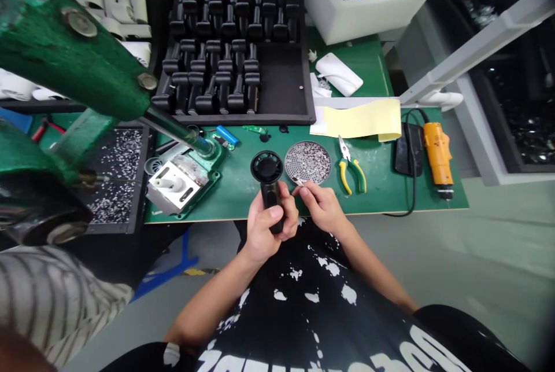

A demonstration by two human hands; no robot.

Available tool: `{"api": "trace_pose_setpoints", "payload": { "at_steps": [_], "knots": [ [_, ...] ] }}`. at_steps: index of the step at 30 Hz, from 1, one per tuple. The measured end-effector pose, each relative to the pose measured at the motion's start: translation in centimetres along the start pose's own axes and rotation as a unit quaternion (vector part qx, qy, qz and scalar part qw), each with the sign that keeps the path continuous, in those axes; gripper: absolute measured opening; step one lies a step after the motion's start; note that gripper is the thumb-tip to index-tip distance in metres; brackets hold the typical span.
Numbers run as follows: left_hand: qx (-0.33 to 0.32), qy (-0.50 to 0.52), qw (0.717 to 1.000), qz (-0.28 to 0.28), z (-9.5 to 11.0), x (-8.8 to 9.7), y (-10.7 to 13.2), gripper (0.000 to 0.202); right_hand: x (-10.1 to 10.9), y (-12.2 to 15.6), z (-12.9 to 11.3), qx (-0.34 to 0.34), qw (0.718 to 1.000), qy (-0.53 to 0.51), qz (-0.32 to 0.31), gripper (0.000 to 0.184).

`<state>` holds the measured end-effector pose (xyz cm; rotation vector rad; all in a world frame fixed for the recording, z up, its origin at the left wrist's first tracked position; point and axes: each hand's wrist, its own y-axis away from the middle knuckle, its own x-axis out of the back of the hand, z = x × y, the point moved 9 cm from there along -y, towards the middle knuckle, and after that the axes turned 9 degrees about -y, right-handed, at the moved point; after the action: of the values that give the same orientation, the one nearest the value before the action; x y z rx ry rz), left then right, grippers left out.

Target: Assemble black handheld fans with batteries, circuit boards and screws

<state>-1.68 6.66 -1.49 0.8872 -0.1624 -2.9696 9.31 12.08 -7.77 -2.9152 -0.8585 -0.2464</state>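
Observation:
My left hand (269, 225) is closed round the black handle of a small hand-held fan (267, 176), whose round head points away from me over the table's front edge. My right hand (319, 204) is pinched on a small silvery part, too small to name, right beside the fan and at the near rim of a round dish (325, 155) full of tiny metal pieces. The two hands almost touch.
Yellow-handled pliers (352, 169) lie right of the dish, then an orange power tool (437, 155) and a black adapter. A black tray (299, 80) of fan bodies fills the back. A green press (73, 65) with its fixture (184, 178) stands on the left. A white bin (364, 10) sits back right.

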Motion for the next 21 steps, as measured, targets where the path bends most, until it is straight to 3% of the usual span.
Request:
{"api": "trace_pose_setpoints", "payload": {
  "at_steps": [13, 21],
  "knots": [
    [-0.028, -0.006, 0.999, 0.023, 0.6, 0.4, 0.1, 0.026, -0.1, 0.1, -0.1, 0.001, 1.0, 0.004, 0.0, 0.037],
    [-0.063, -0.033, 0.996, 0.057, 2.3, 1.1, 0.9, 0.027, 0.1, 0.1, -0.1, -0.003, 1.0, 0.019, -0.004, 0.04]
  ]
}}
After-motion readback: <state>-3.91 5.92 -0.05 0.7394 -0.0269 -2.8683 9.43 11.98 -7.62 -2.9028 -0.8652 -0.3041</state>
